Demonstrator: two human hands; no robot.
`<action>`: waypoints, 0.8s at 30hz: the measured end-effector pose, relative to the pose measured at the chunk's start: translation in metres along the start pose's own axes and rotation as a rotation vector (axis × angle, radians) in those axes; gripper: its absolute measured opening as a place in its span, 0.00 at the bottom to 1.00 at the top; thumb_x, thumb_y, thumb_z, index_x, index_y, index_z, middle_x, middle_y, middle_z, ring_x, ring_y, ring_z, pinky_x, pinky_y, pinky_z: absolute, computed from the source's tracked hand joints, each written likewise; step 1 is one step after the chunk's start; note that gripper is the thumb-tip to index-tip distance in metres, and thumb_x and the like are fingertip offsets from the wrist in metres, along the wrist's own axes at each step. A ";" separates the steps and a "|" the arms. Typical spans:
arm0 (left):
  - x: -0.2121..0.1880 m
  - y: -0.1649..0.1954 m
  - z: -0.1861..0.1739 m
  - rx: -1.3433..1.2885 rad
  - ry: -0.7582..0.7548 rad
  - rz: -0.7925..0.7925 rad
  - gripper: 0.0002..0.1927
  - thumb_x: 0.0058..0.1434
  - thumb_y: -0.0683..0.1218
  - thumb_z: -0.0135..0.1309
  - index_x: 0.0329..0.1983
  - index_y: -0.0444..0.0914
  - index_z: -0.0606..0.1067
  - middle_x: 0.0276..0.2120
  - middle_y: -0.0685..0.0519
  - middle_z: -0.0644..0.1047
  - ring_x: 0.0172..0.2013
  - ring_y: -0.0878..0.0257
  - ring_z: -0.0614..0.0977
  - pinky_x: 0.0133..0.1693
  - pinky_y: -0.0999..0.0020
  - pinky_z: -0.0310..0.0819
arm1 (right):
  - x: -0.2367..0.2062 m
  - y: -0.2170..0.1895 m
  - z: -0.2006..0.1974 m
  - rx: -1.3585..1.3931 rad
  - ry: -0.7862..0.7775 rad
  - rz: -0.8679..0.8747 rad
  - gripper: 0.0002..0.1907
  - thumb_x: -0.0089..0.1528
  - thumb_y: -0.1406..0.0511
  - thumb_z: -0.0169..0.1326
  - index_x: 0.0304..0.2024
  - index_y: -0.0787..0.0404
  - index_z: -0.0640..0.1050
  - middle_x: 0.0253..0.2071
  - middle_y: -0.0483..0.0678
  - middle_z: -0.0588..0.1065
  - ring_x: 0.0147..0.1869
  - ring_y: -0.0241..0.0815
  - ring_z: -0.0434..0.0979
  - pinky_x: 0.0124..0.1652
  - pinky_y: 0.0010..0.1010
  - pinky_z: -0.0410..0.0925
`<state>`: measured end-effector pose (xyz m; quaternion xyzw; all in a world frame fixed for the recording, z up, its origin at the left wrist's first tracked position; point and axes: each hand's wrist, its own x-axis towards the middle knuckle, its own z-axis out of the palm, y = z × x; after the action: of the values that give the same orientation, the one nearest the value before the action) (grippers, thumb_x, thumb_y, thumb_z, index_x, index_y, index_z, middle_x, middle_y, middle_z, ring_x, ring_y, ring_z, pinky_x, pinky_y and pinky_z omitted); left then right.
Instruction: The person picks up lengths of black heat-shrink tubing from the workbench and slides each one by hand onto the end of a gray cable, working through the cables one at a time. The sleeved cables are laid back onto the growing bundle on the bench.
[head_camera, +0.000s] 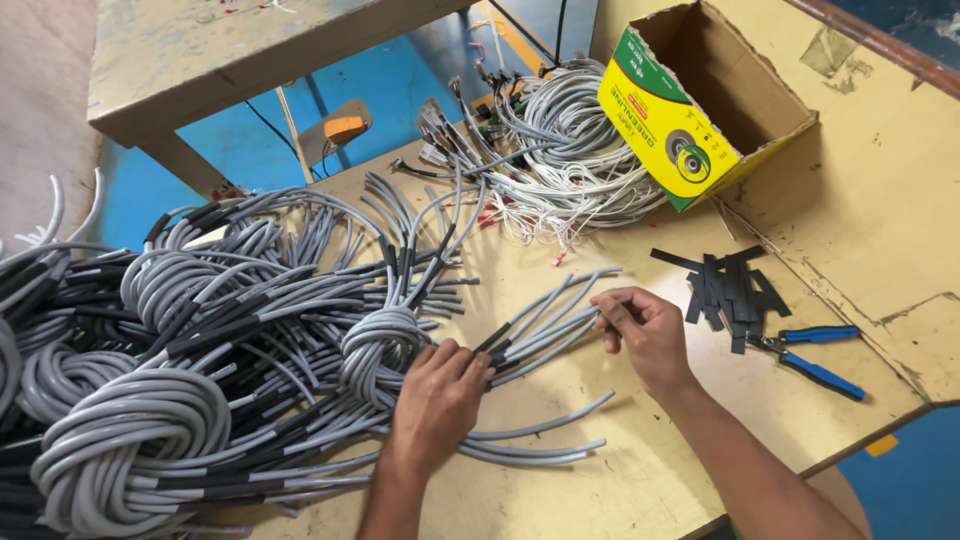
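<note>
Left of open yellow-green cardboard box (700, 100): left hand (437, 395) clamps coiled grey cable bundle (385, 345); right hand (648, 332) pinches its black-sleeved ends (560, 310).

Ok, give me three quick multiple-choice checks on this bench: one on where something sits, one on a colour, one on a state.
1. Where do the pliers lie?
A. inside the box
B. right of the black sleeve strips
C. under the cable coils

2. What colour are the pliers' handles?
A. red
B. yellow
C. blue

3. How is the cardboard box?
A. tipped on its side, open
B. taped shut
C. crushed flat

Answers:
1 B, they rest on the table just beside the strips.
2 C, both handles show blue.
3 A, its open mouth faces up and sideways, and the inside looks empty.
</note>
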<state>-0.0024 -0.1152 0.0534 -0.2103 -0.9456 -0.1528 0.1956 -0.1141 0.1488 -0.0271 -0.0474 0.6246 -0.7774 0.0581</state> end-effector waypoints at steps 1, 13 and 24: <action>0.000 0.002 -0.002 0.003 0.045 0.015 0.10 0.58 0.41 0.58 0.43 0.33 0.78 0.35 0.50 0.77 0.40 0.54 0.78 0.44 0.58 0.70 | 0.001 0.000 0.000 0.001 0.006 0.002 0.10 0.67 0.65 0.56 0.41 0.68 0.82 0.29 0.46 0.76 0.24 0.31 0.70 0.25 0.21 0.65; 0.010 0.057 0.035 -0.531 -0.212 -0.038 0.06 0.61 0.41 0.60 0.38 0.35 0.76 0.36 0.45 0.74 0.40 0.46 0.77 0.41 0.55 0.70 | 0.004 -0.003 0.001 -0.660 0.035 -0.182 0.12 0.60 0.66 0.64 0.46 0.59 0.81 0.29 0.45 0.78 0.27 0.33 0.71 0.29 0.24 0.68; 0.010 0.049 0.057 -1.079 -0.144 -0.619 0.08 0.67 0.43 0.50 0.46 0.36 0.67 0.32 0.51 0.79 0.26 0.62 0.79 0.31 0.66 0.75 | 0.013 -0.023 -0.041 -1.443 0.143 -0.467 0.23 0.57 0.70 0.60 0.55 0.62 0.77 0.54 0.48 0.76 0.62 0.47 0.72 0.62 0.43 0.60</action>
<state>-0.0054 -0.0483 0.0178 -0.0056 -0.7632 -0.6438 -0.0556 -0.1340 0.1916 -0.0134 -0.1540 0.9539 -0.1696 -0.1939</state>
